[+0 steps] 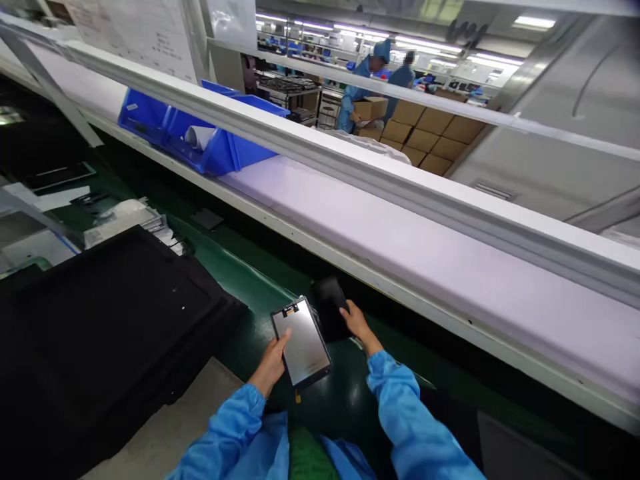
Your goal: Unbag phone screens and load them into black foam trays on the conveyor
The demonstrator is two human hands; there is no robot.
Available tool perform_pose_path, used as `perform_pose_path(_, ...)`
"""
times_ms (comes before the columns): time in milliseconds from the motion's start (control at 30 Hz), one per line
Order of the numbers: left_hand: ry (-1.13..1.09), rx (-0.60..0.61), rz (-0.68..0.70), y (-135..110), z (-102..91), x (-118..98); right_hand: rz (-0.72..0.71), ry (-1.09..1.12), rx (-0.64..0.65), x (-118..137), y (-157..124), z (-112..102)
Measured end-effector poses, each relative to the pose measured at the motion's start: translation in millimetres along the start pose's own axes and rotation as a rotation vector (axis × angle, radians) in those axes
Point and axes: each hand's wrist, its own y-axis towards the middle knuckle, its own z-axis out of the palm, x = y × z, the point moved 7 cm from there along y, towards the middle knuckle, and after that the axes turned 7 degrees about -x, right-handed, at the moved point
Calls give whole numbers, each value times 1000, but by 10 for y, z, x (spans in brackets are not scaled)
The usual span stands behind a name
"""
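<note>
In my left hand is a display panel with a silvery back, a dark frame and a small connector at its upper edge. My thumb lies across its face, and a short orange flex tail hangs from the lower edge. My right hand grips a dark flat panel by its right side. That panel is somewhat blurred, and its far face is hidden. The two panels are side by side above the green mat, the silvery one partly in front.
A black foam pad covers the left of the bench. Beyond it lie white sheets and bags. Blue bins stand on the white shelf that runs across ahead. Farther back, a person holds a cardboard box near stacked cartons.
</note>
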Motion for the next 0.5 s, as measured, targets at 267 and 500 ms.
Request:
perform_pose_path(267, 211, 214, -20, -396, 110, -5, 69, 803, -146, 527, -1821, 83)
perform_pose_path(500, 435, 348, -165, -1017, 224, 347, 137, 667, -309, 596, -2739, -31)
